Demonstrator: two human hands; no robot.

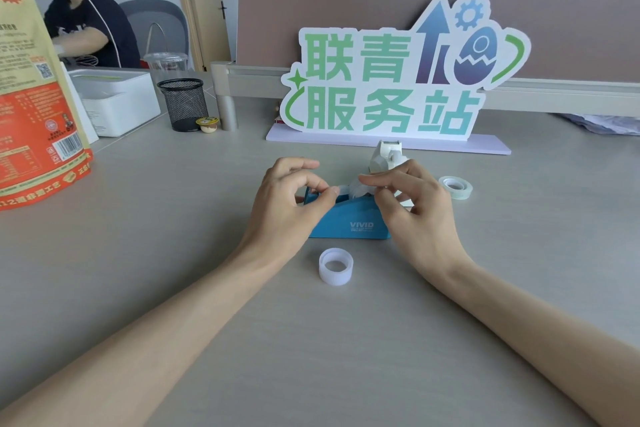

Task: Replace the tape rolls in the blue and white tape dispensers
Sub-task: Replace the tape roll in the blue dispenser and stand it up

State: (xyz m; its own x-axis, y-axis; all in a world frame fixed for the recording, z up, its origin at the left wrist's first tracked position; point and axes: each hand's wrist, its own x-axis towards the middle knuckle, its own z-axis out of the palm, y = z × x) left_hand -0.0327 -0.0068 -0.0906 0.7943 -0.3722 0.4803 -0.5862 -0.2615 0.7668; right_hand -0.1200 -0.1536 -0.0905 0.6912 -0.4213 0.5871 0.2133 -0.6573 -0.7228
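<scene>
Both our hands meet over the blue tape dispenser (349,222), the largest of the task's things, which sits on the grey desk (173,253) directly under our fingertips. Its long axis runs left to right, from one hand to the other, so each hand covers one end.

Beyond our right fingers, and a little farther from us, stands the white tape dispenser (386,158), partly hidden by that hand.

Our left hand (287,204) pinches thumb and forefinger together on what looks like the loose end of the tape (346,189) at the dispenser's left end. Our right hand (415,208) is curled over the roll in the cradle; we cannot tell how firmly it grips, since the fingers hide the roll.

A spare roll (455,186) lies flat just right of our right fingers. Another white roll (336,266) rests on the desk nearer us than both hands, between the wrists.

We judge the next move is along the dispenser's length, with the left hand nearer the cutter.
</scene>
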